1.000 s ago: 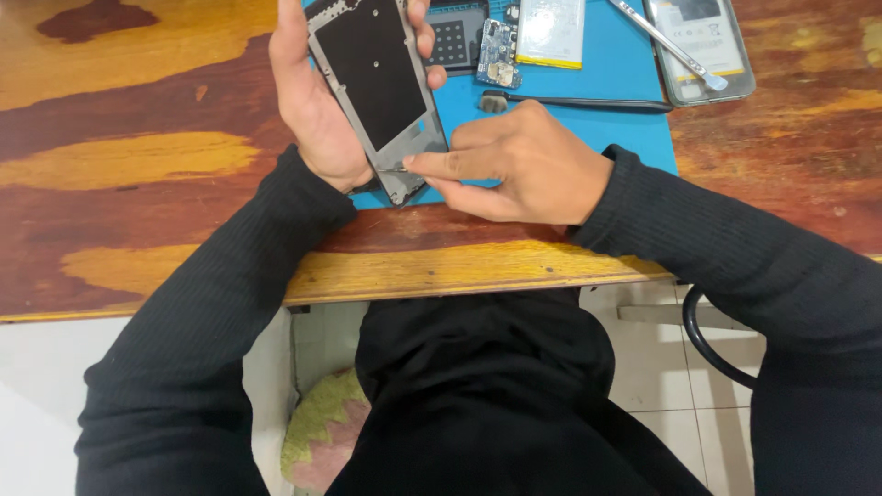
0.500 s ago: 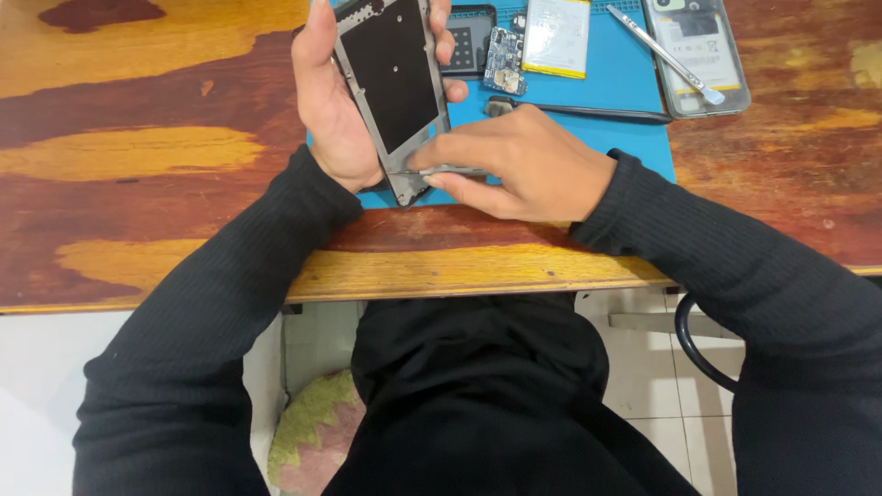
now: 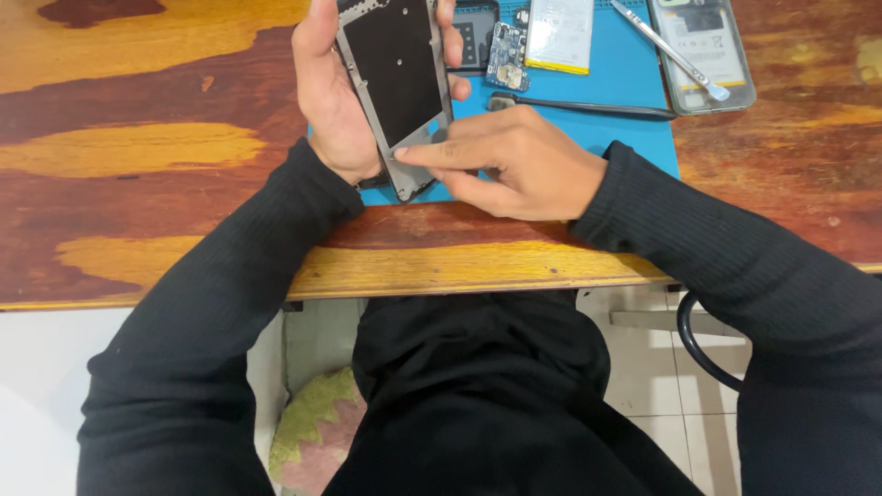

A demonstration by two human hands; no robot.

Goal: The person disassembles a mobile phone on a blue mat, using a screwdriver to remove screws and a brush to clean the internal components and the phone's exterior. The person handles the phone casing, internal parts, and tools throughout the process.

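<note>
My left hand [image 3: 333, 96] grips an opened phone frame [image 3: 395, 83], a grey metal chassis with a dark inner plate, tilted upright over the blue work mat [image 3: 625, 101]. The fingers of my right hand [image 3: 514, 163] press on the lower end of the frame, with the index finger laid across its bottom part. Both arms wear black sleeves.
On the blue mat lie a small circuit board [image 3: 506, 55], a white battery with a yellow edge [image 3: 560, 32], a thin metal tool [image 3: 671, 50] and a black rod [image 3: 588, 107]. A clear phone back cover [image 3: 703, 50] rests at the mat's right edge on the wooden table [image 3: 138, 147].
The phone frame has shifted a little to the right and turned more upright in my left hand. My right fingers have stayed at its lower end.
</note>
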